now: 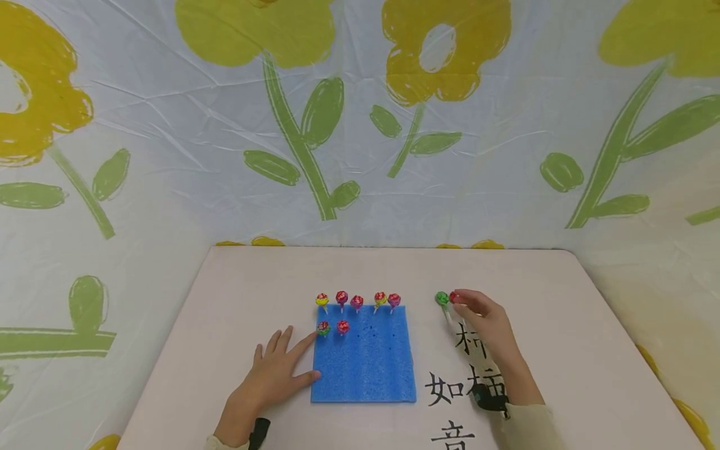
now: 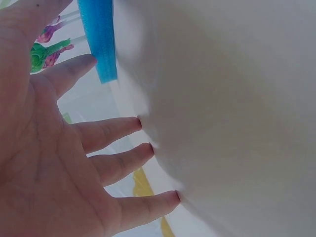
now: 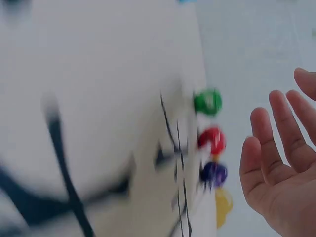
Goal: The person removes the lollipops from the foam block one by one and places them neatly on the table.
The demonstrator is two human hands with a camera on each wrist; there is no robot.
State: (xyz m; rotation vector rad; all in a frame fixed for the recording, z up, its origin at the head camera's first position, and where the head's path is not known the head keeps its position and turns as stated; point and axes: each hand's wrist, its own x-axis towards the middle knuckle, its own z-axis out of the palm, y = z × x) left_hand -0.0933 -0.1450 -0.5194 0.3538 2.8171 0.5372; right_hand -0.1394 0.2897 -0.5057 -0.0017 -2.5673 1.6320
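Closest to the head camera were a pale right sleeve [image 1: 531, 428] and a dark wrist strap [image 1: 260, 431] on the left arm, both at the near edge of the view. Just beyond the strap, the left hand [image 1: 270, 378] lay with its fingers widely spread: the index fingertip and thumb met the left edge of a blue foam board [image 1: 362, 375], while the other three fingertips touched the white table [image 1: 225, 300], and nothing was gripped. Seven wrapped lollipops stood upright by their sticks in the board: a far row of five, with a wider gap between the third and fourth, and, nearer, a green-and-red lollipop [image 1: 323, 328] and a red-wrapped lollipop [image 1: 343, 327] at the left. Small holes [image 1: 374, 335] showed to the right of that nearer pair. Well to the right of the board, the right hand [image 1: 492, 322] hung above the table, its fingers loosely bent and slightly apart, pinching nothing that could be seen. Just beside its fingertips lay a green lollipop [image 1: 442, 298] at the left, and next to it a red lollipop [image 3: 213, 139] and a purple lollipop [image 3: 214, 174], the last seen only from the right wrist. Black written characters [image 1: 437, 389] marked the table nearer than these, and a flowered cloth [image 1: 214, 206] hung behind its far edge.
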